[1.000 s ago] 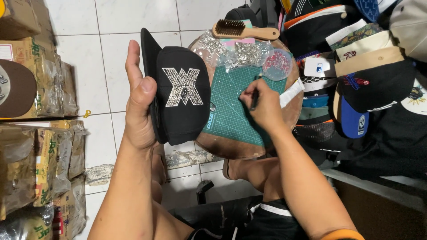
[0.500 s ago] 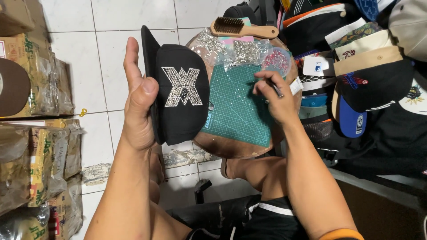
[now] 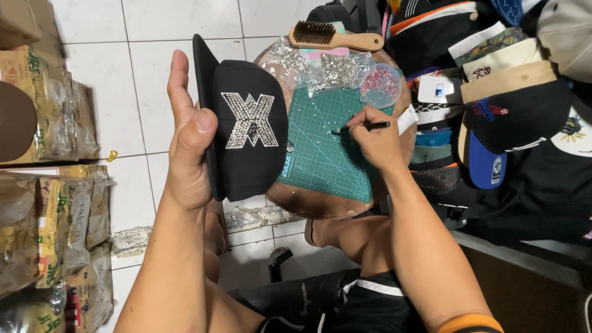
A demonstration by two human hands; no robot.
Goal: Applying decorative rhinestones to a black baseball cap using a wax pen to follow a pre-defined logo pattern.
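Note:
My left hand [image 3: 188,142] holds a black flat-brim cap [image 3: 246,129] upright, thumb on its front panel. The cap's front bears a rhinestone crossed-letter design [image 3: 250,120]. My right hand [image 3: 373,139] grips a thin black pick-up pen [image 3: 364,127], its tip pointing left over a green cutting mat [image 3: 320,154]. The mat lies on a small round wooden stool top [image 3: 320,203]. Clear bags of rhinestones [image 3: 320,68] and a small round dish of pink stones [image 3: 381,83] sit at the mat's far edge.
A wooden-handled brush [image 3: 336,37] lies at the stool's far side. A heap of caps [image 3: 505,92] fills the right. Plastic-wrapped packages [image 3: 55,203] stack up on the left over white floor tiles [image 3: 123,80]. My bent knees are below the stool.
My right hand slid down from the rhinestone bags onto the mat, and the pen tip now points left over it. The cap in my left hand stayed nearly still.

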